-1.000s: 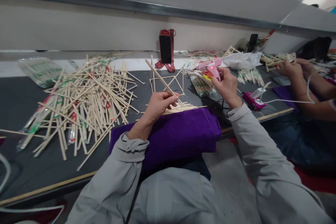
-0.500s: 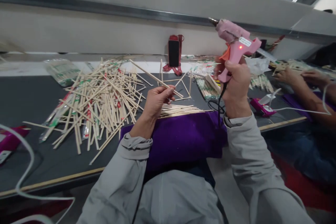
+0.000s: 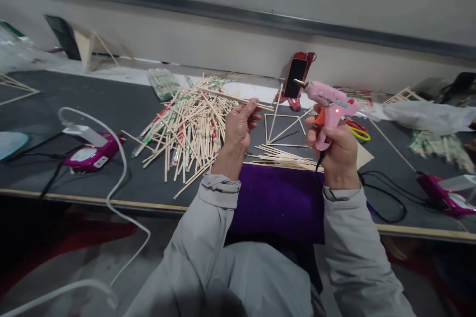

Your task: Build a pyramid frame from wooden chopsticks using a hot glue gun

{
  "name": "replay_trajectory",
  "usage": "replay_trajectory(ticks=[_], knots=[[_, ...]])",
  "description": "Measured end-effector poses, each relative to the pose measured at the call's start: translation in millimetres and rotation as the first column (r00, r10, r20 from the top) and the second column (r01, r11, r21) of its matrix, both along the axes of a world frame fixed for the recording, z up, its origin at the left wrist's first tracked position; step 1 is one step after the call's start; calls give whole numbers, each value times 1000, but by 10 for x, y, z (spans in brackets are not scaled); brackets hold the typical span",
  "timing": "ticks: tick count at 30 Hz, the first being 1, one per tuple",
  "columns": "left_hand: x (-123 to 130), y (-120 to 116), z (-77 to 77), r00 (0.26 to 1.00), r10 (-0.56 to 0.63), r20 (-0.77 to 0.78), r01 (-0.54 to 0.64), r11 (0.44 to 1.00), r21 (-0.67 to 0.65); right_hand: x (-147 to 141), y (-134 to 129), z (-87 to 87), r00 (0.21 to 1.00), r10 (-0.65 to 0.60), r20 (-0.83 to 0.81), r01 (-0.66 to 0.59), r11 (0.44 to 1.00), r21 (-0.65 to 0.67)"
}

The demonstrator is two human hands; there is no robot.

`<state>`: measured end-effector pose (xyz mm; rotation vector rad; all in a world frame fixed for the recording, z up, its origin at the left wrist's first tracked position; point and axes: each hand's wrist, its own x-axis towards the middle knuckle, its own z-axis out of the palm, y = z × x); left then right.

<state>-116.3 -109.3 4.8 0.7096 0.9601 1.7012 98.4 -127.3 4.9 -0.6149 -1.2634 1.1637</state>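
My left hand (image 3: 240, 124) pinches a pair of slim wooden chopsticks (image 3: 265, 105) between thumb and fingers, raised above the table. In my right hand (image 3: 339, 151) is a pink hot glue gun (image 3: 329, 99) with an orange trigger and a lit red light. Its metal nozzle points left, clear of the chopsticks. Behind and between my hands stands an open frame of joined sticks (image 3: 283, 116). A row of loose chopsticks (image 3: 286, 157) lies in front of it, by a purple cloth (image 3: 278, 203) at the table's near edge.
A large heap of chopsticks (image 3: 193, 129), some in wrappers, spreads left of my hands. Magenta power strips (image 3: 94, 152) with cables sit at both sides. A phone (image 3: 296, 78) leans at the back wall. Yellow-handled scissors (image 3: 357, 131) lie beyond my right hand.
My view has swung left, bringing the left power strip fully in and the neighbour's hands out. The glue gun has come lower and closer to my left hand. Both hands keep their hold.
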Motion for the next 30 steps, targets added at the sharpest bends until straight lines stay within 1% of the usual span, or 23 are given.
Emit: replay_trajectory(ticks=[3,6,10,15,19,24,27,30], knots=[[-10,8,-10,1000,-7,-12,7,1000,2,36,-55,8,994,-51,101,50,999,8],[-11,14,-19,1000,-28,3,28,999,17,44,-100,0,989,-65,134,63,998,15],[-22,19,-23,999,-38,3,38,999,23,22,-109,-51,982,-74,176,75,997,2],[-48,20,-11,999,-30,19,30,1000,5,-4,-88,-91,976,-64,208,72,997,-31],[-58,18,-5,999,-16,37,16,1000,-6,-12,-95,-87,978,-80,190,89,995,-41],[-63,27,-26,1000,12,-11,-11,1000,9,-25,-100,-101,969,-87,233,103,993,-58],[-63,33,-36,1000,-2,-5,2,1000,29,-36,-98,-121,967,-93,237,112,992,-65],[-52,33,-38,1000,-5,-7,6,999,37,-39,-96,-145,963,-128,238,150,986,-75]])
